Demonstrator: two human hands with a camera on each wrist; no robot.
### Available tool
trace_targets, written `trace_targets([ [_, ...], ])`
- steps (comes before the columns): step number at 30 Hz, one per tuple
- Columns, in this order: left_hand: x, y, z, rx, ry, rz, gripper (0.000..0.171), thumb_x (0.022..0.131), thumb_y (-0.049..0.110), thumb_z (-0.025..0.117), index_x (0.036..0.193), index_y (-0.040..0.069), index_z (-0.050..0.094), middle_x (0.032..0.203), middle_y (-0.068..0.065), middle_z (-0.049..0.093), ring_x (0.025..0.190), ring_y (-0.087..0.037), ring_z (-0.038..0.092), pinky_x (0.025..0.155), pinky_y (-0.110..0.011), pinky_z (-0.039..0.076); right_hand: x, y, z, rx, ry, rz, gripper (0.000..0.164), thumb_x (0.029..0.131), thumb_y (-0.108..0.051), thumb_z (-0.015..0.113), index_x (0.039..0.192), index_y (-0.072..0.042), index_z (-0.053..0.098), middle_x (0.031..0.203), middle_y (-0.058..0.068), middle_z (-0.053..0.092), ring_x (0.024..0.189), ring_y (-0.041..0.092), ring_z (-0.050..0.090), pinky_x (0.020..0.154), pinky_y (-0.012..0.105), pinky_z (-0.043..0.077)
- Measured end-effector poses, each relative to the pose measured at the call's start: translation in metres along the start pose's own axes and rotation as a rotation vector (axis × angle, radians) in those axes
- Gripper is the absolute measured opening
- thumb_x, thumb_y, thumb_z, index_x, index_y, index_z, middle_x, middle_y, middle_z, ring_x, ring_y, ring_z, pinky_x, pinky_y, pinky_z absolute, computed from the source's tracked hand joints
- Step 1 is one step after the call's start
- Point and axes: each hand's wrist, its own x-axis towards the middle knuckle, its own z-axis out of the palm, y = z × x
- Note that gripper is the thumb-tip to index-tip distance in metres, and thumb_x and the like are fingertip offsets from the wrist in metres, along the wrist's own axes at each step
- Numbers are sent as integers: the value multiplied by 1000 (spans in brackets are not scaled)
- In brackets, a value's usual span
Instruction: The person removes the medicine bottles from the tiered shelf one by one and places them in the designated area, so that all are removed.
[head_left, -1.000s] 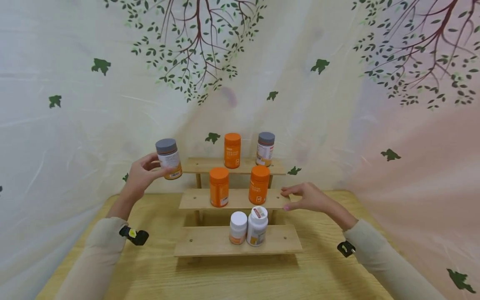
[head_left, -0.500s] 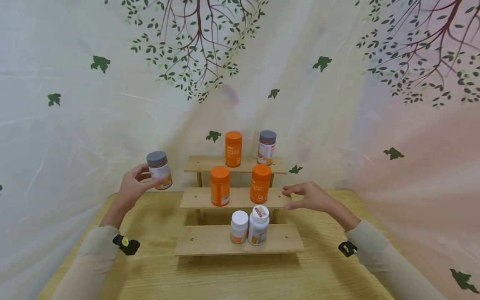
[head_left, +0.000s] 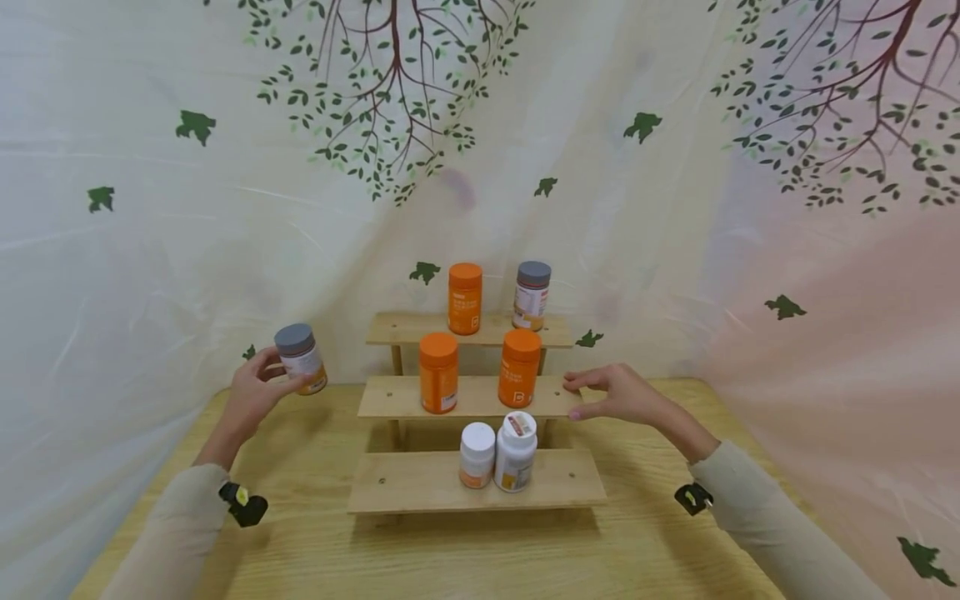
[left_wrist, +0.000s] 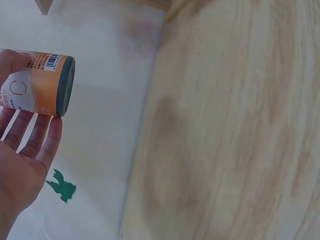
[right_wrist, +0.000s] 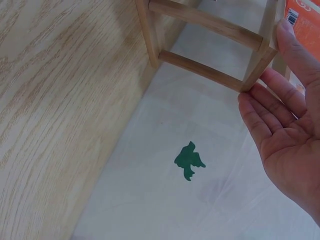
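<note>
Clearly cyl. jar (head_left: 302, 360), L grip (head_left: 252, 395)

Got 3 orange btls (head_left: 517, 373), 2 grey-cap btls (head_left: 299, 363), 2 white btls (head_left: 515, 458), 1 wood rack (head_left: 408, 487) w/ 3 shelves (head_left: 477, 398).

A three-tier wooden stand (head_left: 420, 492) is standing on a wood-grained table (head_left: 315, 550) before a pale printed sheet (head_left: 300, 167), its rear top tier (head_left: 408, 327) bearing an orange cylindrical jar (head_left: 465, 302) left of a grey-lidded white-and-orange jar (head_left: 532, 300). On the middle tier (head_left: 390, 402), a second orange jar (head_left: 438, 377) is standing left of a third orange jar (head_left: 517, 371), and on the front bottom tier (head_left: 386, 493) a small white cylindrical bottle (head_left: 477, 458) is standing just left of a taller white cylindrical bottle (head_left: 515, 457). Left of the stand, the left hand (head_left: 253, 389) is holding another grey-lidded jar (head_left: 302, 364); the right hand (head_left: 618, 393) is gripping the middle tier's right end.
</note>
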Motion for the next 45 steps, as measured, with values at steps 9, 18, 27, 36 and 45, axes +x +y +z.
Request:
trace_targets([
  [9, -6, -27, -13, 17, 88, -29, 66, 90, 19, 80, 145, -1, 49, 113, 30, 49, 100, 13, 51, 78, -8, 51, -1, -2, 0, 8, -2, -6, 55, 83, -36, 85, 127, -6, 72, 142, 17, 62, 128, 39, 61, 105, 58, 50],
  [18, -13, -44, -22, 10, 162, -66, 69, 88, 18, 81, 145, -6, 50, 102, 39, 51, 93, 16, 55, 75, -7, 50, -1, -3, -1, 13, -4, -4, 56, 83, -36, 85, 128, -5, 71, 142, 18, 62, 129, 40, 61, 105, 58, 50],
  [27, -19, -65, -30, 23, 120, -75, 68, 89, 21, 81, 144, -7, 51, 99, 40, 53, 91, 15, 57, 75, -8, 51, -6, 3, 3, 25, 4, 6, 54, 84, -37, 84, 127, -6, 72, 142, 18, 62, 128, 40, 61, 105, 58, 50],
  [36, -22, -75, -37, 61, 138, -138, 72, 87, 25, 83, 144, -5, 52, 95, 40, 51, 88, 16, 55, 73, -7, 50, -5, 1, 4, 33, 6, -2, 54, 84, -36, 84, 127, -6, 72, 141, 19, 62, 128, 40, 61, 105, 59, 50],
  [45, -23, -83, -43, 30, 123, -170, 75, 88, 29, 82, 147, -2, 50, 99, 40, 51, 91, 18, 54, 76, -5, 48, 0, -1, 0, 24, 2, -4, 54, 83, -37, 85, 126, -7, 73, 141, 19, 61, 128, 40, 61, 105, 58, 50],
])
